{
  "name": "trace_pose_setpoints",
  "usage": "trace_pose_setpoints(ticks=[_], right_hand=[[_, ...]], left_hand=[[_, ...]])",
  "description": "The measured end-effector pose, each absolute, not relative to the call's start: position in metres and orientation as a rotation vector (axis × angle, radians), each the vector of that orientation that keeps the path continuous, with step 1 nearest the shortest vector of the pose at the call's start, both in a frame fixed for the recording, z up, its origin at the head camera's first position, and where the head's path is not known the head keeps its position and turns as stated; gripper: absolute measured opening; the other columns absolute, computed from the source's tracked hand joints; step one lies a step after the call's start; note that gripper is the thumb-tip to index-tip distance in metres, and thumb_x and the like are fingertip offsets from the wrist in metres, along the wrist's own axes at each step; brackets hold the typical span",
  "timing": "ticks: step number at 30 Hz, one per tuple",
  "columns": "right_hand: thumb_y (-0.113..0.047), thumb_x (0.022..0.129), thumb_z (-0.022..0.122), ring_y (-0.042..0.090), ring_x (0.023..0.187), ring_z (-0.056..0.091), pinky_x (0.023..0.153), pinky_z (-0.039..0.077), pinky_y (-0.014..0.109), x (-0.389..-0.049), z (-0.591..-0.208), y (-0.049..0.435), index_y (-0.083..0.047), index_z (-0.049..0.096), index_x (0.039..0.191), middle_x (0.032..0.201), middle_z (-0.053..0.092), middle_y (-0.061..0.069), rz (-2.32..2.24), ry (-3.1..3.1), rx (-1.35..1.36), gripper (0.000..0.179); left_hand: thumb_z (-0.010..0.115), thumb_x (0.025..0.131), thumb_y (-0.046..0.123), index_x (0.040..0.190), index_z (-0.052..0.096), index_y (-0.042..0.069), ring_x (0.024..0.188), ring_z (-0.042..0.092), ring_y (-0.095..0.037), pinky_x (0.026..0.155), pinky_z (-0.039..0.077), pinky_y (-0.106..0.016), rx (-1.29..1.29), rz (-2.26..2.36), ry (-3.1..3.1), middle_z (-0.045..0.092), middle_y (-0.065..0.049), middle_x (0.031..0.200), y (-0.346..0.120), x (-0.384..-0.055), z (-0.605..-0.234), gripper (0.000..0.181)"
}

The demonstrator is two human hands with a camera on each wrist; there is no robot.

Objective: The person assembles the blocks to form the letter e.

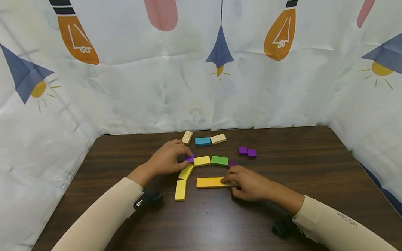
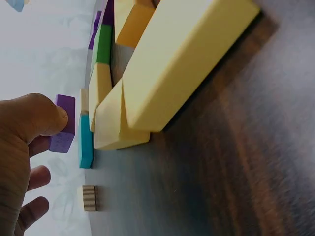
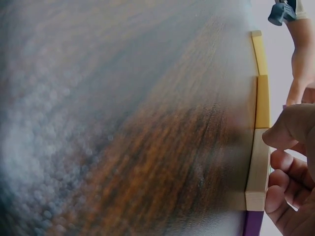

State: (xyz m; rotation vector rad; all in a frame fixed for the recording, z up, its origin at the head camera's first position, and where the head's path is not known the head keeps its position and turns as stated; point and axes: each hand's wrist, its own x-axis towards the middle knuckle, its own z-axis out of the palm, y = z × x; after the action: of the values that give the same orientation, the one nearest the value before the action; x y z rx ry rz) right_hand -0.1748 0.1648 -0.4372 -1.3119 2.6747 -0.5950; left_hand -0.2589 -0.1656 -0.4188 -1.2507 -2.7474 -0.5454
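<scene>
Between the thumb and index finger of my left hand is a small purple block, at the far end of a bent row. That row runs through a slanted yellow block and a near yellow block on one side, and a yellow block, a green block and a dark purple block on the other. My right hand pinches a plain wooden block, set end to end with an orange-yellow block. In the head view its fingers partly cover the wooden block.
Toward the table's back edge lie a striped wooden block, a blue block and a pale wooden block. Two purple blocks touch further right. A printed white cloth hangs behind the dark table.
</scene>
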Motion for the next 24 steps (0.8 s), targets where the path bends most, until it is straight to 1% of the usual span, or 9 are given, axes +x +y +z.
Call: trace_pose_setpoints(ticks=[9, 16, 24], right_hand=[[-0.008, 0.090, 0.068, 0.014, 0.107, 0.055, 0.091, 0.052, 0.035, -0.174, -0.437, 0.165, -0.013, 0.071, 0.126, 0.119, 0.062, -0.001, -0.588, 2.678, -1.308, 0.037], [-0.008, 0.090, 0.068, 0.014, 0.107, 0.055, 0.091, 0.052, 0.036, -0.174, -0.437, 0.165, -0.012, 0.071, 0.126, 0.119, 0.062, -0.001, -0.599, 2.681, -1.320, 0.036], [-0.008, 0.090, 0.069, 0.014, 0.106, 0.055, 0.090, 0.052, 0.036, -0.174, -0.439, 0.166, -0.012, 0.071, 0.127, 0.118, 0.062, 0.000, -0.594, 2.685, -1.319, 0.037]], left_hand=[[0.081, 0.088, 0.021, 0.102, 0.077, 0.017, 0.108, 0.058, -0.017, 0.098, 0.047, -0.043, -1.334, -0.559, -2.682, 0.072, 0.008, 0.105, -0.164, -0.243, -0.419, 0.015], [0.079, 0.089, 0.022, 0.103, 0.076, 0.019, 0.111, 0.057, -0.018, 0.097, 0.047, -0.046, -1.370, -0.568, -2.682, 0.070, 0.009, 0.107, -0.165, -0.232, -0.420, 0.014], [0.081, 0.088, 0.023, 0.103, 0.076, 0.018, 0.110, 0.058, -0.018, 0.095, 0.048, -0.046, -1.401, -0.562, -2.654, 0.070, 0.008, 0.106, -0.165, -0.223, -0.421, 0.016]])
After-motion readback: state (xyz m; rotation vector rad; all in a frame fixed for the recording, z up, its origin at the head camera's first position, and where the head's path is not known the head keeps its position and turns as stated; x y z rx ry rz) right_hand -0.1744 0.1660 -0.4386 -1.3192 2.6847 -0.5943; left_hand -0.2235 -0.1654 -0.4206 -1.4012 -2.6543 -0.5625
